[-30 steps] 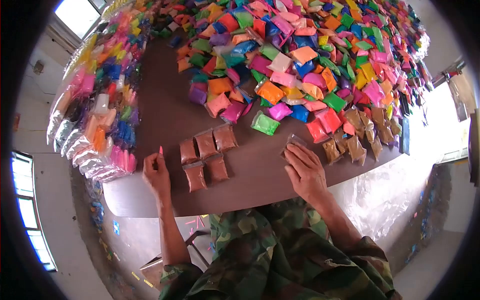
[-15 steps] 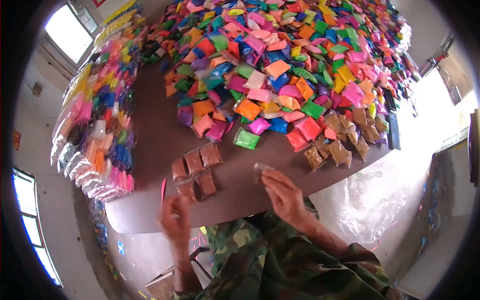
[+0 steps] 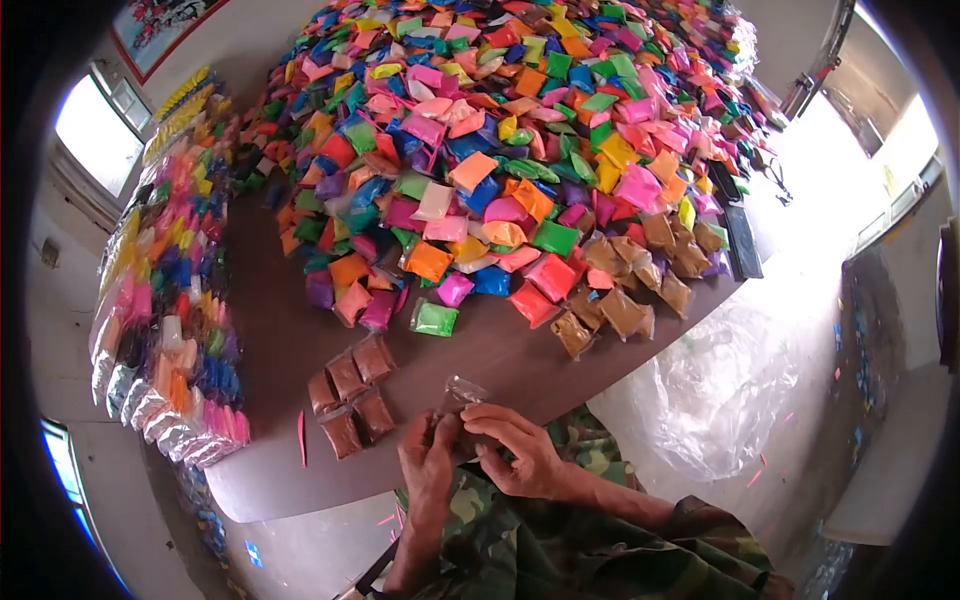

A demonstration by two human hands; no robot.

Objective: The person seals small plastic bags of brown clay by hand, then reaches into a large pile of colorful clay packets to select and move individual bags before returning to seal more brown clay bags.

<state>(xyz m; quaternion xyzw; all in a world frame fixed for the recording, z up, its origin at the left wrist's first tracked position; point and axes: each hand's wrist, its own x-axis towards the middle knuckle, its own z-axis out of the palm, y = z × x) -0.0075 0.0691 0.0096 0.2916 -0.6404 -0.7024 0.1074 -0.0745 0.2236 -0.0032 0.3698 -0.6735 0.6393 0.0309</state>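
My left hand (image 3: 428, 458) and my right hand (image 3: 515, 452) meet at the near table edge, fingers closed around a small clear plastic bag (image 3: 463, 389). The bag's upper end sticks up above the fingers; its lower part is hidden by them. Left of my hands lie several flat brown packets (image 3: 345, 375) in two rows. A thin red strip-like tool (image 3: 302, 438) lies on the table beyond them, nearest my left hand.
A large heap of colourful packets (image 3: 470, 175) covers the back of the brown table (image 3: 270, 360). Brown-tan packets (image 3: 625, 310) lie at its right front. Long filled bags (image 3: 170, 300) are stacked on the left. Clear plastic sheeting (image 3: 700, 390) lies right, below the table.
My left hand has come up and right to join my right hand at the clear bag. My right hand has drawn nearer the table edge. The view has shifted.
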